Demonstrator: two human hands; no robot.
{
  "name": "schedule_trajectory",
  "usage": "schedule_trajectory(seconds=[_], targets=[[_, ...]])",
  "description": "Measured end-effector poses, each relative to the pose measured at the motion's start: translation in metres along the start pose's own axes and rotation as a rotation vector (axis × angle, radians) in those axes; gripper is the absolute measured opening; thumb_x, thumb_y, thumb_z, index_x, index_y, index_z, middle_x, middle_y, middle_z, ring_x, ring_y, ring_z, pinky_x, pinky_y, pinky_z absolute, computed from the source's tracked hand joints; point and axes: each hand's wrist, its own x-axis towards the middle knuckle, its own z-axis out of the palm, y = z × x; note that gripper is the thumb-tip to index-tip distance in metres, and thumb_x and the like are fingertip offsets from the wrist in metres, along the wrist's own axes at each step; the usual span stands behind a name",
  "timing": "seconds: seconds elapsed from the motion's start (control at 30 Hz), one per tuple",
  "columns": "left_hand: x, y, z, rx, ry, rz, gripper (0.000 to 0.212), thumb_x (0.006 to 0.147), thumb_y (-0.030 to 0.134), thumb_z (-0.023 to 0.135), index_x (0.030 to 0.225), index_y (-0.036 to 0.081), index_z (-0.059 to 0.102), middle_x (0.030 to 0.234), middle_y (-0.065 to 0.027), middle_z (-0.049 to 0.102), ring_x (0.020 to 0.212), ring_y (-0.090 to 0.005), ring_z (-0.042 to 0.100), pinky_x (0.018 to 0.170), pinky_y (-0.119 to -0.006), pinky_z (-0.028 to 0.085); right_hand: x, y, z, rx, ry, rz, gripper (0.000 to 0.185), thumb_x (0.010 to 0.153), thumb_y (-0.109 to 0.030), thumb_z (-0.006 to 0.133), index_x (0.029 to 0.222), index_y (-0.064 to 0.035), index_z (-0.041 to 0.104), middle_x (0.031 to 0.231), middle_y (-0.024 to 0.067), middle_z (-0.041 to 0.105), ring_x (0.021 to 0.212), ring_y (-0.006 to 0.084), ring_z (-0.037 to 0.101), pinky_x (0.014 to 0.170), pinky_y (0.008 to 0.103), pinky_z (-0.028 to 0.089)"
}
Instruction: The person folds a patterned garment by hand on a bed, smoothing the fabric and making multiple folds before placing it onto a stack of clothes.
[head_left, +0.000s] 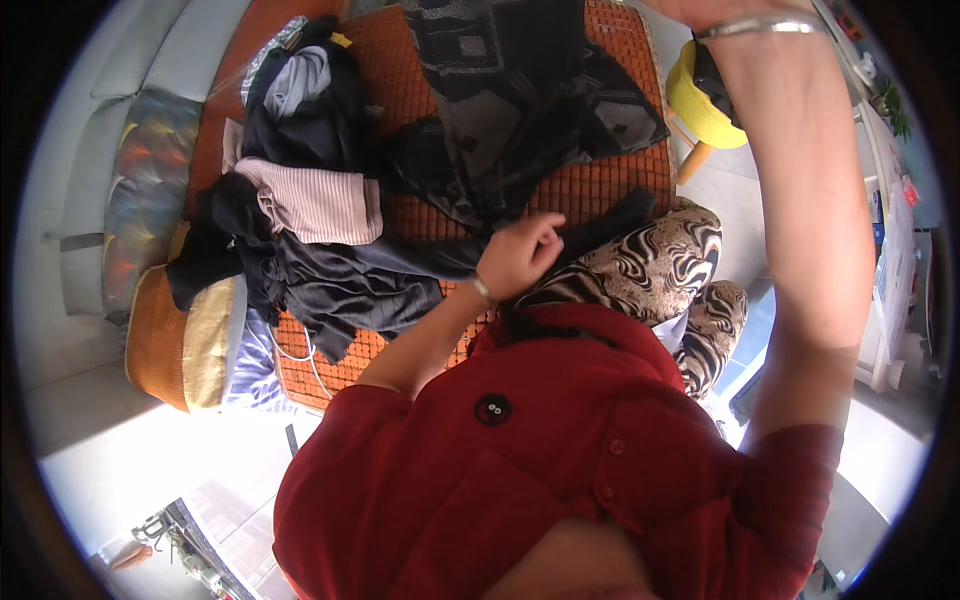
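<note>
A black and grey patterned garment (517, 97) stretches from the top edge of the view down across the woven tile mat (585, 191). Its lower end narrows at my left hand (521, 255), whose fingers are curled; whether they grip the cloth is unclear. Under and beside that hand lies a dark cloth (607, 225). My right arm is raised, and only the base of my right hand (731, 9) shows at the top edge, its fingers out of view. Left of the patterned garment lie a pink striped garment (322, 202), black clothes (322, 131) and a grey cloth (298, 81).
A crumpled dark garment (360, 281) spreads near my left arm, beside a white cable (300, 356). A woven cushion or basket (161, 337) stands at the left, near a grey sofa (180, 56). A yellow stool (694, 105) with wooden legs stands at the upper right.
</note>
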Motion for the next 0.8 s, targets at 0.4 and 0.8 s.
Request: schedule_trajectory(seconds=[0.4, 0.8], targets=[[0.050, -0.118, -0.039, -0.672, 0.071, -0.697, 0.040, 0.094, 0.017, 0.055, 0.131, 0.007, 0.044, 0.081, -0.0091, 0.067, 0.064, -0.0143, 0.064, 0.061, -0.026, 0.053, 0.076, 0.088, -0.039, 0.000, 0.421, 0.332, 0.024, 0.097, -0.011, 0.038, 0.110, 0.0055, 0.050, 0.103, 0.0219, 0.061, 0.091, 0.0296, 0.064, 0.081, 0.0391, 0.056], [0.108, -0.161, -0.068, -1.387, 0.275, -0.622, 0.045, 0.100, 0.031, 0.037, 0.134, 0.002, 0.039, 0.132, -0.0224, 0.048, 0.125, -0.0330, 0.046, 0.101, -0.045, 0.040, 0.036, 0.156, -0.091, 0.081, 0.512, 0.360, 0.025, 0.093, -0.016, 0.054, 0.112, -0.0006, 0.053, 0.090, 0.0144, 0.064, 0.082, 0.0221, 0.065, 0.069, 0.0320, 0.055]])
